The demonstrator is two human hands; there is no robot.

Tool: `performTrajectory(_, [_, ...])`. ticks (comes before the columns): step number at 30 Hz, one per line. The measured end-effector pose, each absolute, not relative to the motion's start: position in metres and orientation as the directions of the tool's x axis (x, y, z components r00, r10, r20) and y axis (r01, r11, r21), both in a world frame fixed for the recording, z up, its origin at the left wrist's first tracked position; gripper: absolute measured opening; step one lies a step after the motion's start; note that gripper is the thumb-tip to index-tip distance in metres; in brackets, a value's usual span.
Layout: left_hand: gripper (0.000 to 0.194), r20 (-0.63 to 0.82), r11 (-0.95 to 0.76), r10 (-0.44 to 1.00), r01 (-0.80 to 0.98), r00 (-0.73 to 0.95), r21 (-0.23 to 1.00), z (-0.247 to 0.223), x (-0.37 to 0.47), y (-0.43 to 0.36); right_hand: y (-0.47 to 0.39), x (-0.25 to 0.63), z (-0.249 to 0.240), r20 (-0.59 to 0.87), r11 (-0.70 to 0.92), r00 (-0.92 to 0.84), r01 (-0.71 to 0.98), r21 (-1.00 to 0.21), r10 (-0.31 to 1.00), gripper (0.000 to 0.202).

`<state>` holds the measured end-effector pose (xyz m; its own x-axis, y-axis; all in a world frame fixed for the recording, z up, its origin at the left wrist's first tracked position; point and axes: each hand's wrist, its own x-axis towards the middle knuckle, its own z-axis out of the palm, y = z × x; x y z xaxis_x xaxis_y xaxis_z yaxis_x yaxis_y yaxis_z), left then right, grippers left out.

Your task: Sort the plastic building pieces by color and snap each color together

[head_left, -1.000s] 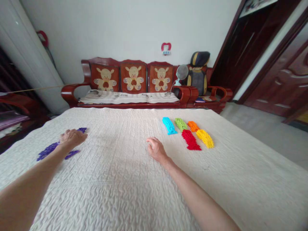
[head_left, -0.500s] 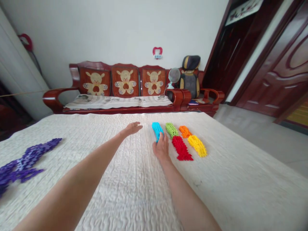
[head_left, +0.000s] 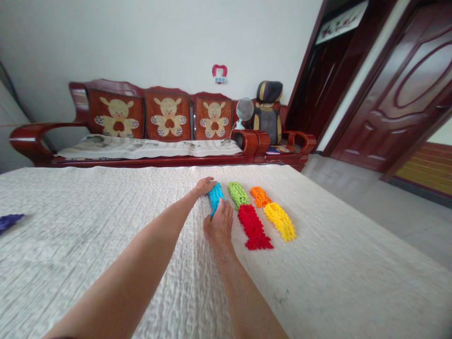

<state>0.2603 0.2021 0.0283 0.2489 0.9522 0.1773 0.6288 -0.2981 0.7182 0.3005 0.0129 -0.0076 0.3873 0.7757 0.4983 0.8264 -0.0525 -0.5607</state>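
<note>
Quilted cover: off-white [head_left: 123, 212], spread under both hands and all the coloured pieces.
Sofa: dark red wood [head_left: 250, 146], beyond both hands; three bear cushions [head_left: 169, 117] on it.
Fan: small, round head [head_left: 245, 109], beyond the hands and off to the right.
Left hand: [head_left: 205, 186] partly open, fingers loosely out, at the far left end of the blue piece, touching it; firm grip or not, can't tell.
Right hand: [head_left: 221, 225] partly open, fingers bent, on the near end of the blue piece; can't tell if gripped.
Red piece: [head_left: 253, 228] just right of right hand, flat on cover.
Yellow piece: [head_left: 280, 220] further right of right hand, past red.
Blue piece: [head_left: 216, 194] on the cover between the hands, near end partly hidden.
Green piece: [head_left: 238, 194] right of both hands, end meeting red.
Orange piece: [head_left: 260, 197] right of green, further from the hands, meeting yellow.
Purple piece: [head_left: 10, 222] well left of left hand, cut off by view edge; full size can't tell.
</note>
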Motion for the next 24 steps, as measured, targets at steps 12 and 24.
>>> performTrajectory(12, [0.029,0.094,-0.277,0.922,0.471,0.375,0.837,0.031,0.262,0.174,0.017,0.302,-0.008,0.540,0.047,0.425,0.754,-0.656,0.727,0.077])
performTrajectory(24, [0.048,-0.072,-0.129,0.943,0.558,0.324,0.820,0.048,0.231,0.132,0.014,0.305,-0.007,0.497,0.016,0.366,0.793,-0.609,0.787,0.068])
